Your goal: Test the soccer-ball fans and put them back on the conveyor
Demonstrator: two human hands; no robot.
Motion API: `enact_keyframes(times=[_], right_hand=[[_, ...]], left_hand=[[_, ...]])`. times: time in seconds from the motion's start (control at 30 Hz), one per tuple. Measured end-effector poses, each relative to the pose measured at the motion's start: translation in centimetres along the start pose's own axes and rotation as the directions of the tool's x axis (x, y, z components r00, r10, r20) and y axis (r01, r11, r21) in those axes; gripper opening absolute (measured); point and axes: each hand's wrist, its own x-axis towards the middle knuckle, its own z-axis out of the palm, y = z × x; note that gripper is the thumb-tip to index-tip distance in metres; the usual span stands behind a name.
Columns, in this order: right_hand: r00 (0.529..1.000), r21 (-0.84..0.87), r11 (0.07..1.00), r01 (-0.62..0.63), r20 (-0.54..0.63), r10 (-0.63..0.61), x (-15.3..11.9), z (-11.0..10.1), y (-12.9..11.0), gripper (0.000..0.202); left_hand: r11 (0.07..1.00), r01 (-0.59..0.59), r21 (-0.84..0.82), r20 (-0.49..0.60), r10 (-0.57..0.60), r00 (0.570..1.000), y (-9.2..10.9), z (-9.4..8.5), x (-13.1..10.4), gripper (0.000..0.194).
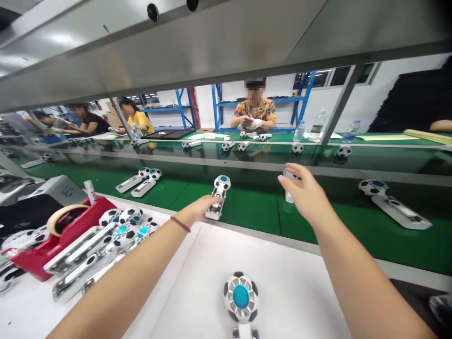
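Left hand (202, 207) pinched a football-topped device (218, 192) by its handle near the centre of the frame, while the right hand (306, 192), right of centre, was spread, thumb apart from fingers, at a second device (289, 197); whether they touched, I could not tell. Gripping the handle squarely and keeping the ball end from knocking seemed wise. A green belt (254, 207) bordered the white counter (293, 282) at lower centre, with a co-worker (267, 109) and blue shelving (214, 110) at upper centre.
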Motion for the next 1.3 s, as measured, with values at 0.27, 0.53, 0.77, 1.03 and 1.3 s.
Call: enact_keyframes(times=[0.27, 0.53, 0.77, 1.03, 1.3], right_hand=[[0.828, 0.291, 0.862, -0.415, 0.514, 0.225, -2.2, 5.1, 2.0, 0.061], [0.853, 0.355, 0.856, -0.376, 0.493, 0.171, -2.8, 5.8, 2.0, 0.044], [0.863, 0.327, 0.873, -0.362, 0.471, 0.182, -3.1, 5.8, 1.2, 0.043], [0.86, 0.319, 0.872, -0.372, 0.473, 0.193, -3.2, 5.8, 0.8, 0.047], [0.867, 0.308, 0.891, -0.333, 0.472, 0.161, -3.2, 5.9, 1.1, 0.046]], left_hand=[[0.851, -0.135, -0.508, 0.217, 0.278, 0.936, -4.3, 9.8, -6.0, 0.062], [0.78, -0.03, -0.625, 0.299, 0.275, 0.914, -4.1, 9.8, -6.6, 0.063], [0.764, 0.01, -0.645, 0.319, 0.257, 0.912, -3.5, 9.7, -7.4, 0.061], [0.753, -0.029, -0.657, 0.323, 0.316, 0.892, -4.9, 9.8, -6.4, 0.059], [0.763, -0.102, -0.639, 0.274, 0.35, 0.896, -5.7, 10.1, -5.9, 0.062]])
